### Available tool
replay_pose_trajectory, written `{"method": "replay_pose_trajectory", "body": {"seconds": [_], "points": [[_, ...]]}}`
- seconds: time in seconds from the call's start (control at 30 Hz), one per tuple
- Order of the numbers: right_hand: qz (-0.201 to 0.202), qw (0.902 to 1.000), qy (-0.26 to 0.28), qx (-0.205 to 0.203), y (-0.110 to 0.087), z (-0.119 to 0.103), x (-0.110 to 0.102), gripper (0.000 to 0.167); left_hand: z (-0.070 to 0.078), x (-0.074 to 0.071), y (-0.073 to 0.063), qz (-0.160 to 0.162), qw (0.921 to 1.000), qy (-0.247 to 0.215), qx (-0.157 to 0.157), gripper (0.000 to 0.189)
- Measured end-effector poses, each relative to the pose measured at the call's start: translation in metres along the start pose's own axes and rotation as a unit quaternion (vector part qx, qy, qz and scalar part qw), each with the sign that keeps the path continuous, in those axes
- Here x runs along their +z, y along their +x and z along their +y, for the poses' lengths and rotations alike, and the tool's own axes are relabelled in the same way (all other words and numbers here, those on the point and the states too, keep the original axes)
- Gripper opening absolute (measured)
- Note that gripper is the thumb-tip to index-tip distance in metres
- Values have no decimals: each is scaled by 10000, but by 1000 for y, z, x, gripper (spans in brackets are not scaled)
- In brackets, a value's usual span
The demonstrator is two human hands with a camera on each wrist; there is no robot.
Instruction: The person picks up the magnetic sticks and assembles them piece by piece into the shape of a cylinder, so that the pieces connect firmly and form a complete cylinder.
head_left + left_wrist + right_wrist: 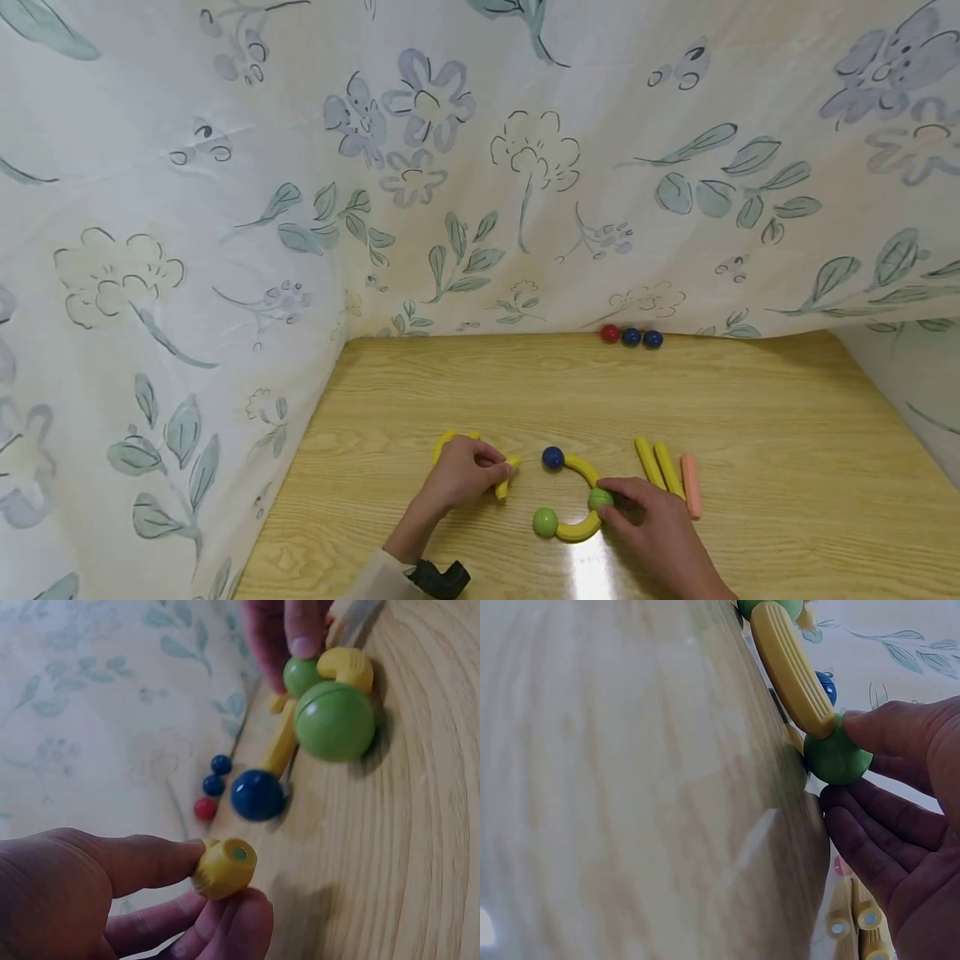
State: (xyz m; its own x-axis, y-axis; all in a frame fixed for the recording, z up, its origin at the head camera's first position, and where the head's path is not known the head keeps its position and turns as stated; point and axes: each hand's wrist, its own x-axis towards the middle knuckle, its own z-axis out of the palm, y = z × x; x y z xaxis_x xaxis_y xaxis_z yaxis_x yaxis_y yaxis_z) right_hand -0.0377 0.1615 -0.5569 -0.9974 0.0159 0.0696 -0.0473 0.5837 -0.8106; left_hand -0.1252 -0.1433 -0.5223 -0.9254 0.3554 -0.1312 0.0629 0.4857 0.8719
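My left hand [463, 473] pinches a yellow curved rod [505, 482] between thumb and fingers. In the left wrist view the end of this yellow rod [226, 871] faces the camera, with a small greenish disc in it. My right hand [660, 527] holds a green ball [601, 499] between thumb and fingertips. This ball joins two yellow curved rods into an arc open to the left. A blue ball [552, 458] ends the upper rod [583, 469], and a second green ball [545, 522] ends the lower rod [577, 530].
Beyond my left hand lies another yellow curved piece [442, 444], partly covered. Two straight yellow rods [649, 463] and a salmon-pink rod [691, 485] lie right of the arc. A red ball [610, 333] and two blue balls [632, 337] line the back edge by a floral curtain [465, 192].
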Motion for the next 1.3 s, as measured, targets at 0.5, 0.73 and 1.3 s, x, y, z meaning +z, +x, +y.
{"method": "replay_pose_trajectory", "body": {"seconds": [0.5,0.73,1.3], "points": [[32,9996,175,-209,0,5,2,30,7,35,18,24,9972,735,136,13],[62,9997,114,-189,-1,2,0,29,10,37,16,-27,9979,633,147,13],[79,9996,-19,-271,8,1,-5,29,21,44,18,-121,9998,24,-180,14]]}}
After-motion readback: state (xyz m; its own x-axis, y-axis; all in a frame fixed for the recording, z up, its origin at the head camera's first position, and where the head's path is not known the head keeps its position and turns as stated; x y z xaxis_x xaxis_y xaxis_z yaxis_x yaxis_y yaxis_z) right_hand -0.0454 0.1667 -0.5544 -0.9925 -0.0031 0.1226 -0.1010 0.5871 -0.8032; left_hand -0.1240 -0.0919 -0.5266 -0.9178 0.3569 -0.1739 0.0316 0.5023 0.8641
